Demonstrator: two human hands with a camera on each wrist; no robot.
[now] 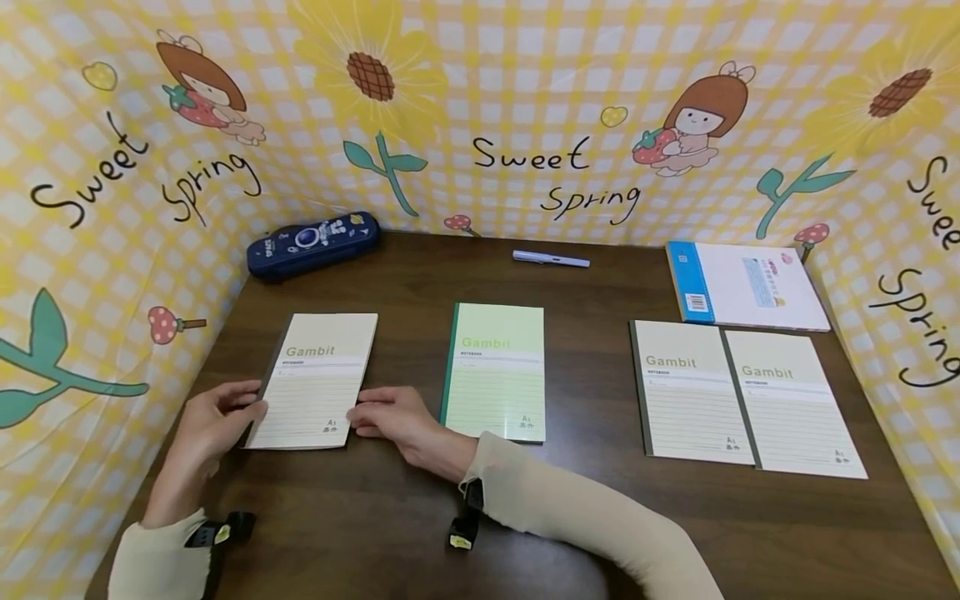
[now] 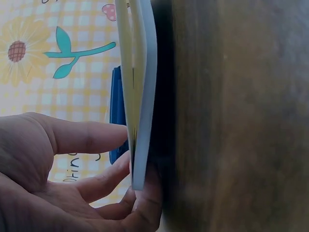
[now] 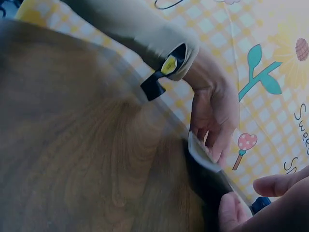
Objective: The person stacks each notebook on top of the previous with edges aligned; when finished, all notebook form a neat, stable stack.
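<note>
A: What's nearest?

B: Two sleeved arms on the dark wooden worktop (image 1: pixel 390 533). The left hand (image 1: pixel 210 425) sits at the near left corner of a cream notebook (image 1: pixel 315 379), its fingers curling under that edge; the left wrist view shows the fingertips beneath the lifted cover edge and the thumb stretched along its face, so it is gripping the book's edge.

A: And the other?

B: The right hand (image 1: pixel 393 417) touches the notebook's near right corner with relaxed, nearly straight fingers, more a press than a pinch.

A: How does the book lie between them?

B: Between the two hands, near edge at the fingertips, long axis running away from the person with a slight lean to the right. Both hands are equally close; the left has the firmer hold.

A: Its look?

B: Cream cover, "Gambit" printed in olive, ruled lines below, dark spine on the left.

A: Farther out?

B: A green notebook (image 1: pixel 497 371) just right, two overlapping cream ones (image 1: pixel 742 400) well apart to the right, then a blue-spined book (image 1: pixel 750 287), a pen (image 1: pixel 551 260) and a navy pencil case (image 1: pixel 313 242) by the patterned backdrop (image 1: pixel 525 100).
</note>
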